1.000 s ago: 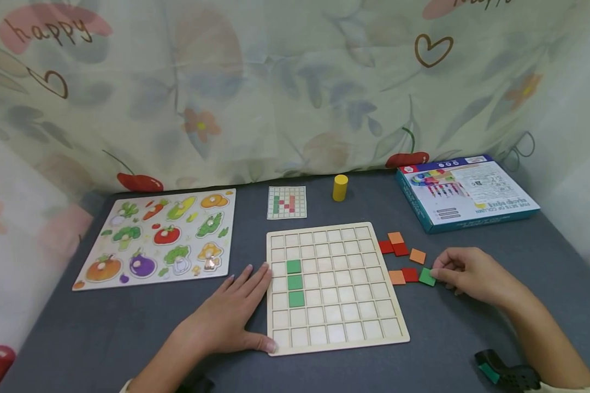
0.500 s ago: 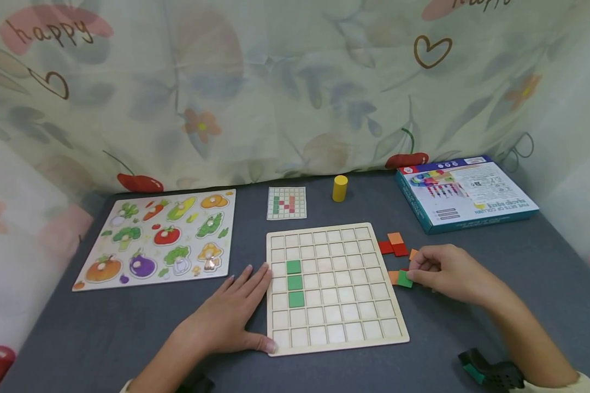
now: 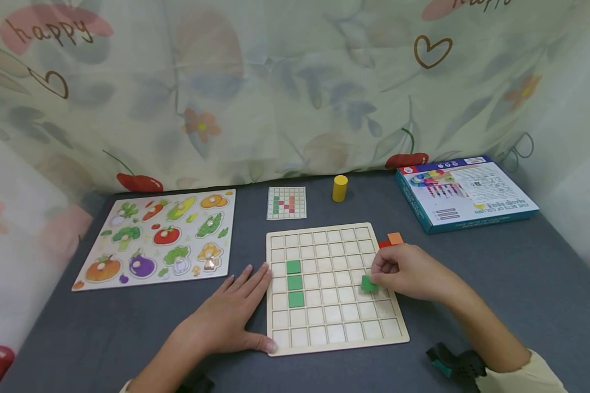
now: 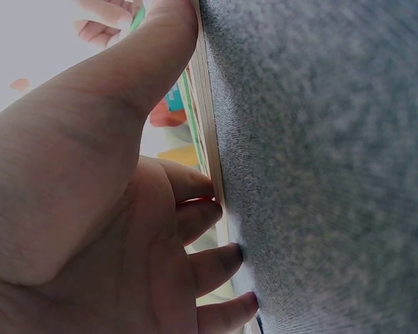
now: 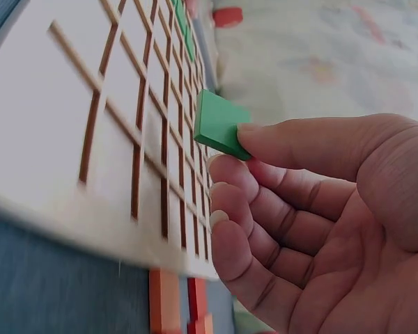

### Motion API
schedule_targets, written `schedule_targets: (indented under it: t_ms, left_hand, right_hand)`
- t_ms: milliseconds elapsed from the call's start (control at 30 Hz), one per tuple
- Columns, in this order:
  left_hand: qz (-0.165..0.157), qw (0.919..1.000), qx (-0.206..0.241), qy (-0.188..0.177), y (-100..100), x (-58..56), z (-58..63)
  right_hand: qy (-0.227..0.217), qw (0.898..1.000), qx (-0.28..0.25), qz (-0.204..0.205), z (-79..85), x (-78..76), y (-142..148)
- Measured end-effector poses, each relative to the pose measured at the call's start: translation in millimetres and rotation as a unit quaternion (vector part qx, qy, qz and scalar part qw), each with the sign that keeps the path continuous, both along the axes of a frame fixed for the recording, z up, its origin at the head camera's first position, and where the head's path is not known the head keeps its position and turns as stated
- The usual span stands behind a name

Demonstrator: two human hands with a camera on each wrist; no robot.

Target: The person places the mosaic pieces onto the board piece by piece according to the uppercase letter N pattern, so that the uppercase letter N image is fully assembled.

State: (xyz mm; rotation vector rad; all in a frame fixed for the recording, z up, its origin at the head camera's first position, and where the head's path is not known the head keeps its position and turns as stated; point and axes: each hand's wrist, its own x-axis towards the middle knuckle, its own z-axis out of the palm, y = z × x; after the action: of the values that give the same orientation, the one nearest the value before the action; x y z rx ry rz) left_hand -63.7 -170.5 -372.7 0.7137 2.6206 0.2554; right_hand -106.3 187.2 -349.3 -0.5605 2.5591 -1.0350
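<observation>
Between thumb and fingers my right hand (image 3: 413, 273) pinches a green square tile (image 5: 219, 122), held above the right part of a wooden grid board (image 3: 324, 332). Three green tiles (image 3: 295, 283) sit in one column of cells near the board's left side. My left hand (image 3: 231, 316) lies with fingers spread along the board's left edge, its thumb at the front left corner. In the left wrist view its fingertips (image 4: 226, 261) touch the table beside the board's edge. Red and orange tiles (image 3: 395, 238) lie right of the board, partly hidden by my right hand.
Behind the board lies a small pattern card (image 3: 287, 203), with a yellow cylinder (image 3: 340, 188) to its right. A vegetable puzzle board (image 3: 152, 256) is at the left, and a flat box (image 3: 472, 196) at the back right. A floral curtain (image 3: 275, 109) hangs behind.
My right hand has carried the green tile leftward from the loose tiles to over the board. My left hand has stayed at the board's edge.
</observation>
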Motion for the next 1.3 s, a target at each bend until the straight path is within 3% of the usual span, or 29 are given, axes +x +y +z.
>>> schedule_targets:
  t_ms: [500,767,1300]
  left_hand:
    - [-0.002,1.0000,0.004,0.003,0.3,0.5,1.2]
    - [0.000,1.0000,0.003,-0.001,0.1,0.0,0.9]
    - [0.004,1.0000,0.007,0.003,0.1,0.9,0.1]
  right_hand:
    - [-0.005,0.998,-0.032,0.062,-4.8,-3.5,-43.3]
    - [-0.024,0.997,-0.038,0.068,-9.2,-0.1,-63.2]
    - [-0.014,0.994,-0.036,0.098,-11.5,9.6,-101.0]
